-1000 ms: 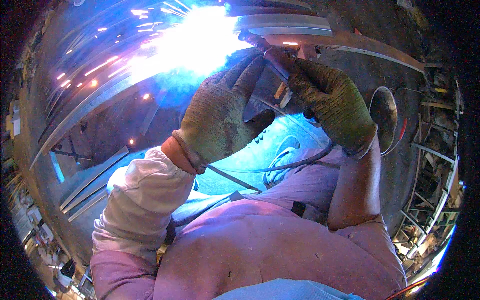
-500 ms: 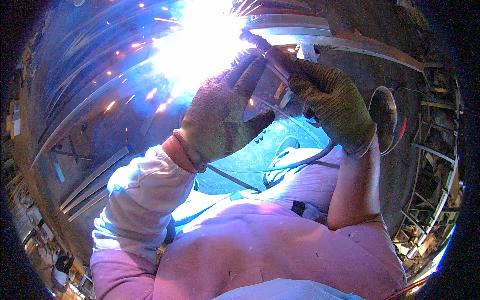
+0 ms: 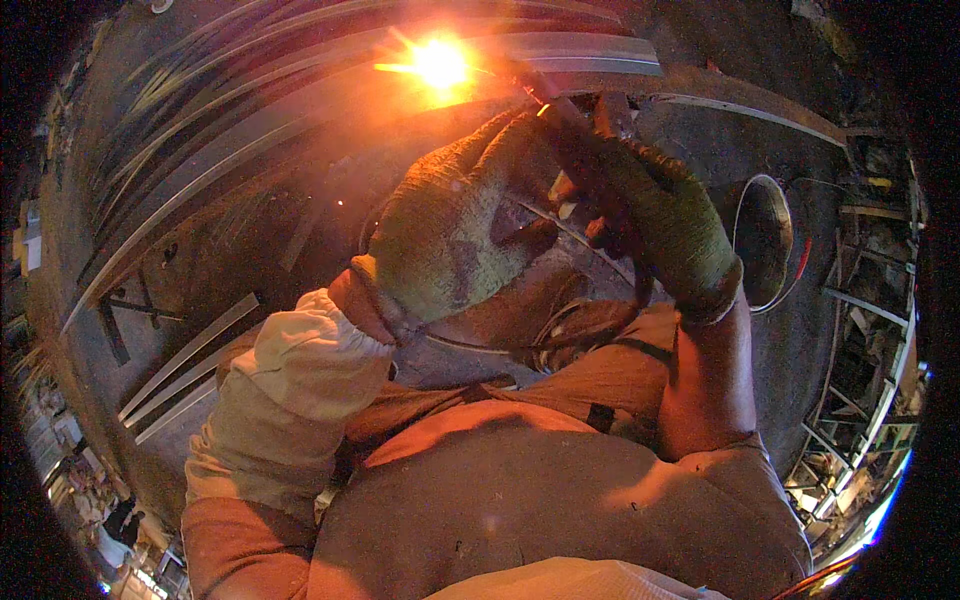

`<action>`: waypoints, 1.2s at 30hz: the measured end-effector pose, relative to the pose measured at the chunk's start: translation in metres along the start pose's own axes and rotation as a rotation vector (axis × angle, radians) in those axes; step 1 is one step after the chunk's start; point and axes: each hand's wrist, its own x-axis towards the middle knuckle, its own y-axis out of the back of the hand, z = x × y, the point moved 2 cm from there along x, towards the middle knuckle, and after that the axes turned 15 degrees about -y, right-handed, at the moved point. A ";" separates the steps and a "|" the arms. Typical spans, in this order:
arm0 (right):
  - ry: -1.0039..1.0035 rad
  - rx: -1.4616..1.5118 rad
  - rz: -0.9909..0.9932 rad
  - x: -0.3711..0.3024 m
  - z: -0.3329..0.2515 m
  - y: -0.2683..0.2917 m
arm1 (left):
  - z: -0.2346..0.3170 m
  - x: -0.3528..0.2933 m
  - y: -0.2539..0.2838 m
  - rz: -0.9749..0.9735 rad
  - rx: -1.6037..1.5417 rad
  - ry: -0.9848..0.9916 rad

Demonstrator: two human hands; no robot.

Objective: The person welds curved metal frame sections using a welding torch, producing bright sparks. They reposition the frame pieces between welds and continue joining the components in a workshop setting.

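My right hand (image 3: 682, 228), in a worn greenish knit glove, is closed around a welding torch (image 3: 566, 122). The torch neck points up and left toward a glowing orange spot (image 3: 440, 64) on the metal. My left hand (image 3: 440, 225), gloved alike, has its fingers stretched toward the torch neck, with the thumb held apart. Its fingertips lie against or just beside the neck; I cannot tell which. A long flat metal bar (image 3: 600, 52) runs beyond the torch. Glare hides the metal around the glow, and the torch nozzle is dark and hard to make out.
Several long metal strips (image 3: 190, 190) stretch across the far left. Shorter bars (image 3: 195, 345) lie at the left. A round metal container (image 3: 765, 245) stands right of my right hand. A metal rack (image 3: 850, 400) lines the right edge.
The brilliant blue-white arc and its flying sparks have gone, leaving a smaller orange glow. The scene has turned darker and orange. Both hands stay almost in place.
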 end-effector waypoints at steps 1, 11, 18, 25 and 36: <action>-0.174 0.373 -0.145 -0.005 0.002 -0.006 | -0.001 -0.003 -0.001 0.028 -0.045 0.023; 0.327 -0.506 0.085 -0.001 0.013 -0.063 | 0.000 -0.021 0.007 -0.150 -0.109 0.138; 0.115 -0.824 0.092 0.010 0.016 -0.088 | -0.010 -0.040 0.010 -0.124 -0.087 0.225; -0.225 -0.037 0.112 0.018 0.020 -0.108 | -0.009 -0.045 0.021 -0.165 -0.119 0.337; -0.235 0.084 0.112 0.013 0.005 -0.113 | -0.011 -0.045 0.029 -0.245 -0.030 0.266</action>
